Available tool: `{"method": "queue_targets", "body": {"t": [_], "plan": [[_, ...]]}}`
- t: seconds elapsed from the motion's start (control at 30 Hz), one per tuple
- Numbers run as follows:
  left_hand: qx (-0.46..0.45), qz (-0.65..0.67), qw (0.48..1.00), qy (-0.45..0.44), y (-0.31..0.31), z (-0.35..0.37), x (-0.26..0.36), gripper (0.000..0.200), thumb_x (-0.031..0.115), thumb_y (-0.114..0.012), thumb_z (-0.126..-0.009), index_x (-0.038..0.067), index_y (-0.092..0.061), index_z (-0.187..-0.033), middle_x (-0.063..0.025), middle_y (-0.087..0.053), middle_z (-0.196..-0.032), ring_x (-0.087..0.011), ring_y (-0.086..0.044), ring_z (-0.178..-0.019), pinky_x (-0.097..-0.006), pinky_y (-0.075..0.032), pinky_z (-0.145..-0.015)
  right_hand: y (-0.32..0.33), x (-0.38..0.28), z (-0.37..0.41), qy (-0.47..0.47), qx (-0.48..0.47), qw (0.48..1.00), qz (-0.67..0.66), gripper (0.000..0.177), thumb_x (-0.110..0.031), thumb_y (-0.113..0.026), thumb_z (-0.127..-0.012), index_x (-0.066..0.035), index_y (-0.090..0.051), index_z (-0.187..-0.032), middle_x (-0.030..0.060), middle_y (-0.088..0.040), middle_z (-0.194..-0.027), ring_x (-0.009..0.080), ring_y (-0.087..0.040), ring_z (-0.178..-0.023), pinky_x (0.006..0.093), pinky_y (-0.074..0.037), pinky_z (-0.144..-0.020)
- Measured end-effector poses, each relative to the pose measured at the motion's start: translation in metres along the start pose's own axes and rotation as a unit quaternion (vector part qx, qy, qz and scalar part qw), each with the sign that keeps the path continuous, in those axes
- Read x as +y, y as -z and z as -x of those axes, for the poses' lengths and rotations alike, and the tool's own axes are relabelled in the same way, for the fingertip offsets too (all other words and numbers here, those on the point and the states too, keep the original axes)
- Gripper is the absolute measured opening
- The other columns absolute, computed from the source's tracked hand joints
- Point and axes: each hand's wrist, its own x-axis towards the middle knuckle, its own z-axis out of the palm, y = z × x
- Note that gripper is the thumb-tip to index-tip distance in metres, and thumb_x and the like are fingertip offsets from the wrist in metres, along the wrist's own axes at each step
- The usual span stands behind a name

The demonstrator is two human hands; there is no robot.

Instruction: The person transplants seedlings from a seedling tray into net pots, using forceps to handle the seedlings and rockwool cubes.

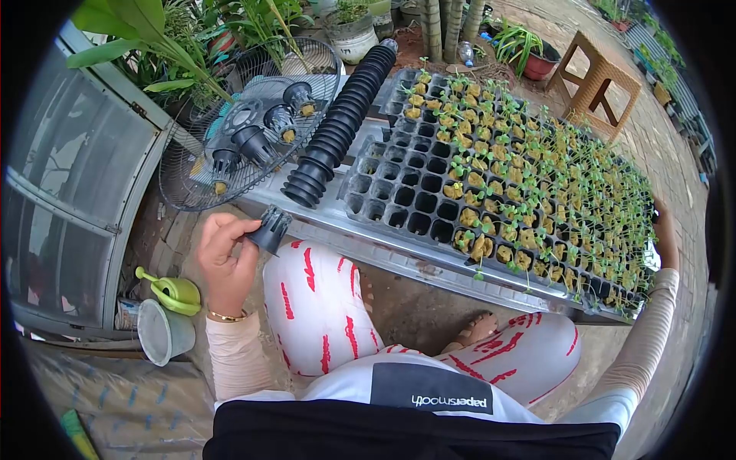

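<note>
A woven-look stool [596,86] stands on brick paving [553,42]; framed panels [73,176] line the left.

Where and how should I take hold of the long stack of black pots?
Probably best around the middle of the stack, hand coming down from above. It lies on its side, its ridged rims should give fingers purchase, and the wire basket and seedling tray crowd its two long sides.

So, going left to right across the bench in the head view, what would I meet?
Wire basket holding loose black cups → long stack of nested black cups → black seedling trays → right hand at the trays' edge.
</note>
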Motion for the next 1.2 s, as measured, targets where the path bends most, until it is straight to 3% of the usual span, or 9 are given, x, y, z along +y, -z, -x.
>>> {"method": "queue_targets", "body": {"t": [0.17, 0.33, 0.4, 0.57, 0.67, 0.8, 0.9, 1.0, 1.2], "plan": [[0.01, 0.022, 1.0, -0.011, -0.022, -0.006, -0.009, 0.031, -0.015, -0.055, -0.067, 0.001, -0.065, -0.093, -0.0057, -0.053, -0.085, -0.0129, -0.051, -0.07, -0.0231, -0.044, -0.061, 0.0, -0.016, 0.011, -0.014, 0.065, 0.997, 0.034, 0.055, 0.012, -0.052, -0.072, -0.003, -0.055, -0.124, 0.0169, -0.063, -0.111, 0.0212, -0.057, -0.11, 0.0303, -0.041, -0.094], [0.052, 0.036, 0.998, 0.001, -0.037, -0.005, -0.011, 0.032, -0.015, -0.056, -0.067, 0.001, -0.065, -0.093, -0.006, -0.053, -0.084, -0.0131, -0.053, -0.071, -0.0229, -0.045, -0.06, 0.003, -0.007, 0.023, 0.017, 0.117, 0.992, 0.048, 0.055, 0.011, -0.047, -0.072, -0.004, -0.056, -0.124, 0.0167, -0.062, -0.115, 0.0215, -0.058, -0.109, 0.0291, -0.04, -0.095], [0.016, -0.044, 0.999, -0.011, -0.034, -0.005, -0.006, 0.032, -0.016, -0.057, -0.067, 0.001, -0.065, -0.093, -0.0065, -0.054, -0.083, -0.014, -0.054, -0.07, -0.0232, -0.046, -0.06, 0.01, -0.01, 0.027, -0.048, 0.172, 0.984, 0.022, 0.056, 0.012, -0.045, -0.071, -0.003, -0.056, -0.124, 0.0175, -0.063, -0.114, 0.0211, -0.058, -0.11, 0.0286, -0.041, -0.095], [0.033, -0.036, 0.999, -0.021, -0.039, -0.007, -0.007, 0.033, -0.016, -0.056, -0.069, 0.0, -0.065, -0.096, -0.0076, -0.055, -0.084, -0.0145, -0.057, -0.07, -0.0238, -0.048, -0.061, 0.04, -0.03, 0.031, -0.012, 0.244, 0.961, -0.128, 0.053, 0.01, -0.041, -0.078, -0.005, -0.055, -0.127, 0.0112, -0.058, -0.121, 0.0156, -0.056, -0.107, 0.026, -0.043, -0.09], [0.042, -0.005, 0.999, -0.001, -0.044, -0.008, -0.003, 0.033, -0.017, -0.056, -0.072, -0.001, -0.064, -0.1, -0.0079, -0.055, -0.087, -0.0136, -0.059, -0.073, -0.0237, -0.051, -0.064, 0.048, -0.144, 0.047, -0.01, 0.247, 0.959, -0.14, 0.052, 0.01, -0.042, -0.08, -0.006, -0.054, -0.129, 0.0098, -0.057, -0.12, 0.0112, -0.057, -0.099, 0.0221, -0.044, -0.085], [0.031, 0.039, 0.998, 0.028, -0.045, -0.01, -0.006, 0.032, -0.017, -0.055, -0.076, -0.003, -0.062, -0.104, -0.0074, -0.056, -0.091, -0.0119, -0.06, -0.077, -0.0239, -0.053, -0.07, 0.029, -0.257, 0.065, 0.154, 0.172, 0.961, -0.154, 0.048, 0.01, -0.045, -0.083, -0.005, -0.054, -0.128, 0.0078, -0.059, -0.114, 0.0066, -0.054, -0.089, 0.0191, -0.044, -0.08], [0.034, 0.073, 0.996, 0.047, -0.044, -0.012, -0.012, 0.031, -0.017, -0.055, -0.077, -0.003, -0.062, -0.104, -0.0069, -0.056, -0.09, -0.0117, -0.061, -0.079, -0.0246, -0.053, -0.069, -0.002, -0.345, 0.081, 0.193, 0.132, 0.944, -0.233, 0.044, 0.012, -0.047, -0.081, -0.002, -0.058, -0.122, 0.0084, -0.062, -0.109, 0.0091, -0.057, -0.09, 0.0214, -0.046, -0.079], [0.036, 0.062, 0.996, 0.055, -0.046, -0.012, -0.018, 0.03, -0.016, -0.055, -0.076, -0.003, -0.063, -0.102, -0.0089, -0.058, -0.091, -0.0128, -0.061, -0.079, -0.0251, -0.054, -0.069, -0.019, -0.39, 0.08, 0.258, 0.052, 0.923, -0.281, 0.039, 0.011, -0.049, -0.081, 0.001, -0.06, -0.117, 0.0111, -0.063, -0.11, 0.014, -0.06, -0.097, 0.023, -0.047, -0.083], [0.018, 0.009, 0.999, 0.042, -0.04, -0.012, -0.02, 0.036, -0.016, -0.056, -0.074, -0.001, -0.063, -0.106, -0.0143, -0.061, -0.098, -0.0164, -0.063, -0.08, -0.0265, -0.053, -0.067, -0.039, -0.437, 0.062, 0.338, 0.002, 0.918, -0.207, 0.043, 0.013, -0.053, -0.072, -0.002, -0.065, -0.11, 0.0094, -0.063, -0.091, 0.018, -0.06, -0.087, 0.0264, -0.046, -0.077]]}}
